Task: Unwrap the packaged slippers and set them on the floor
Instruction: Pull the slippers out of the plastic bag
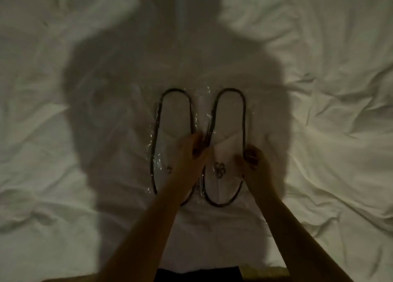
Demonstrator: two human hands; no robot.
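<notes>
Two flat white slippers with dark piping lie side by side on a bed, each in clear crinkled plastic wrap (203,111). The left slipper (174,120) is partly covered by my left forearm. The right slipper (229,115) bears a dark flower emblem near its toe. My left hand (194,152) rests between the two slippers, fingers pinched on the wrap at the right slipper's inner edge. My right hand (254,161) grips the outer edge of the right slipper. Both hands are blurred.
A wrinkled white bedsheet (329,111) fills the view, with my shadow cast over its middle. The bed's near edge (265,270) runs along the bottom, with a dark strip below it.
</notes>
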